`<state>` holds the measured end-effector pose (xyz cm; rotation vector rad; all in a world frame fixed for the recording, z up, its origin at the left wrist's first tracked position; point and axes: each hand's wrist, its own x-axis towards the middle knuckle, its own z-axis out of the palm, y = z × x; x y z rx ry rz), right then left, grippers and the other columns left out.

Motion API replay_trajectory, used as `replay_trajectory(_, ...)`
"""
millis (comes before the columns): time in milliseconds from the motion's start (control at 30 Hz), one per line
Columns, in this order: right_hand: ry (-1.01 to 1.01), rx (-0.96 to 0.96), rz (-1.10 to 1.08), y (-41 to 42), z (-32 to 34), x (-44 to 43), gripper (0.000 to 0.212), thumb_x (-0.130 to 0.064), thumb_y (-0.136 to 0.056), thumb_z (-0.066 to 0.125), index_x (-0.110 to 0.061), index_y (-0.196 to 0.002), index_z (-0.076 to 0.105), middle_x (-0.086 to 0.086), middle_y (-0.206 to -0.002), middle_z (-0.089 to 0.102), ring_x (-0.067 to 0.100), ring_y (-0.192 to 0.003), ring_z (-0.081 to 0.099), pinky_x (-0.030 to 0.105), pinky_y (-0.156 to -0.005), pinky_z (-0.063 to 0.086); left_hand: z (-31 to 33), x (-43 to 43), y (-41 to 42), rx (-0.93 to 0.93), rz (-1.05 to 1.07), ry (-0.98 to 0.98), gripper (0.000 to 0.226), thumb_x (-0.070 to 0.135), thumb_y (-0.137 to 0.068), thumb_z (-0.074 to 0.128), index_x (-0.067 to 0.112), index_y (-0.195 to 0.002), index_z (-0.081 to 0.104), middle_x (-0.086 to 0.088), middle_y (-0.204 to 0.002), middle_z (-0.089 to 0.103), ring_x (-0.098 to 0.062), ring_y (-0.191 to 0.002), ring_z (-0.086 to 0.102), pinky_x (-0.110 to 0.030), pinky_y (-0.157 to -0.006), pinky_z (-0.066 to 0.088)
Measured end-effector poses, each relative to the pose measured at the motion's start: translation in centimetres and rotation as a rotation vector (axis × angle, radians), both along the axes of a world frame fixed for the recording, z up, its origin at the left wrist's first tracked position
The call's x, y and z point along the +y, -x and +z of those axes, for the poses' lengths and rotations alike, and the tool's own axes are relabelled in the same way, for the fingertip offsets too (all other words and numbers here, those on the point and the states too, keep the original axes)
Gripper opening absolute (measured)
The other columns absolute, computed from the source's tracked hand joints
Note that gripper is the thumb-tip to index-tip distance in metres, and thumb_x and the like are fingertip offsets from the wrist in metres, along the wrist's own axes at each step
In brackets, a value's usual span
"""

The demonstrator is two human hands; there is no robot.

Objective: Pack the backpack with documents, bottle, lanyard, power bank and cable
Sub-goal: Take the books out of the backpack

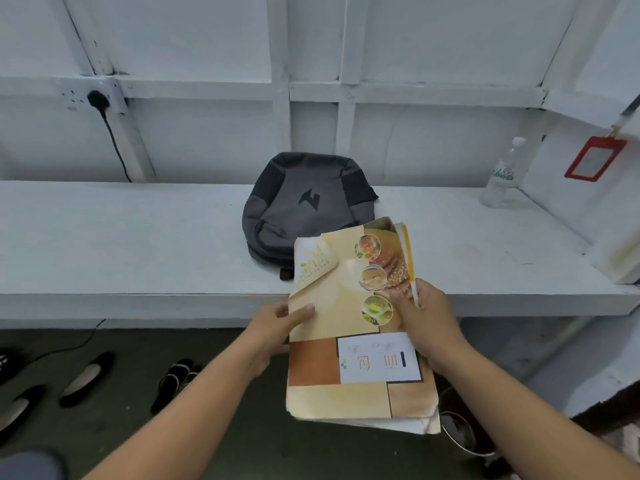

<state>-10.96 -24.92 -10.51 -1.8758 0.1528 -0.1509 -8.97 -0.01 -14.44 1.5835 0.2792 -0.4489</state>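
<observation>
The step in hand is the documents. The left hand [277, 320] and the right hand [427, 313] hold the stack of documents [353, 327] by its two sides, fingers closed on the edges, above the front edge of the bench [138, 237]. The backpack [304, 206] lies flat at mid-bench and appears zipped shut, so the next move likely calls for freeing one hand to open it. The bottle [502, 174] stands near the right end; a red lanyard holder [594, 159] hangs on the white wall beyond. Shoes [86, 379] sit on the floor below.
</observation>
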Motion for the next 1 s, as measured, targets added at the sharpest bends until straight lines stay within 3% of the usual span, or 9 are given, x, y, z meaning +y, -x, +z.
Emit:
replay_trajectory(33, -0.025, -0.006, -0.004, 0.2, 0.3, 0.2, 0.01, -0.024, -0.095, 0.066, -0.018, -0.09, 0.071, -0.004, -0.084, 0.078, 0.017, -0.077, 0.074, 0.036, -0.068, 0.057, 0.3, 0.1, 0.4, -0.025, -0.024, 0.0, 0.042, 0.046, -0.091, 0.069, 0.02, -0.123, 0.066, 0.002, -0.116, 0.076, -0.019, -0.107, 0.071, -0.041, -0.087, 0.057)
replay_trajectory(100, -0.075, -0.014, -0.007, 0.4, 0.9, 0.7, 0.008, -0.023, -0.096, 0.066, -0.016, -0.093, 0.07, -0.001, -0.086, 0.079, 0.019, -0.079, 0.076, 0.041, -0.072, 0.06, 1.2, 0.3, 1.0, -0.074, -0.021, 0.014, 0.032, 0.042, -0.1, 0.057, 0.017, -0.116, 0.071, 0.0, -0.11, 0.078, -0.02, -0.103, 0.074, -0.041, -0.09, 0.056)
replay_trajectory(267, -0.143, -0.051, -0.039, 0.1, 2.0, 1.7, 0.01, -0.024, -0.094, 0.069, -0.014, -0.094, 0.069, 0.003, -0.088, 0.079, 0.023, -0.082, 0.076, 0.047, -0.077, 0.062, 3.0, 0.9, 0.6, -0.181, 0.083, 0.049, 0.034, 0.039, -0.104, 0.052, 0.012, -0.108, 0.072, -0.008, -0.103, 0.079, -0.031, -0.103, 0.073, -0.051, -0.094, 0.057)
replay_trajectory(367, -0.17, -0.06, -0.04, -0.1, 2.4, 2.2, 0.016, -0.026, -0.093, 0.07, -0.011, -0.098, 0.068, 0.002, -0.088, 0.079, 0.023, -0.081, 0.077, 0.041, -0.073, 0.063, 3.7, 1.1, 0.2, -0.242, 0.123, 0.054, 0.031, 0.039, -0.104, 0.052, 0.016, -0.105, 0.073, -0.007, -0.102, 0.079, -0.035, -0.105, 0.071, -0.054, -0.094, 0.056)
replay_trajectory(600, -0.144, -0.085, -0.05, -0.8, 2.4, 2.4, 0.014, -0.032, -0.094, 0.068, -0.019, -0.098, 0.07, 0.001, -0.093, 0.079, 0.023, -0.087, 0.076, 0.056, -0.083, 0.06, 4.4, 1.3, 0.1, -0.345, 0.157, 0.009, 0.028, 0.041, -0.104, 0.049, 0.026, -0.097, 0.072, 0.001, -0.099, 0.077, -0.026, -0.098, 0.069, -0.051, -0.09, 0.056)
replay_trajectory(900, -0.287, -0.073, -0.177, 0.8, 1.7, 0.4, 0.01, -0.025, -0.098, 0.064, -0.018, -0.104, 0.067, 0.003, -0.099, 0.078, 0.029, -0.094, 0.075, 0.051, -0.085, 0.06, 4.8, -1.5, -0.9, -0.38, 0.022, -0.018, 0.027, 0.043, -0.105, 0.045, 0.026, -0.103, 0.066, 0.0, -0.102, 0.074, -0.026, -0.098, 0.069, -0.049, -0.084, 0.057)
replay_trajectory(1000, -0.295, -0.066, -0.291, 2.5, 1.4, -1.6, 0.009, -0.027, -0.099, 0.061, -0.023, -0.105, 0.067, 0.002, -0.102, 0.078, 0.026, -0.095, 0.075, 0.055, -0.089, 0.058, 4.7, -4.3, -1.7, -0.391, -0.086, -0.004, 0.028, 0.042, -0.105, 0.046, 0.026, -0.102, 0.068, 0.0, -0.101, 0.075, -0.03, -0.1, 0.069, -0.054, -0.088, 0.057)
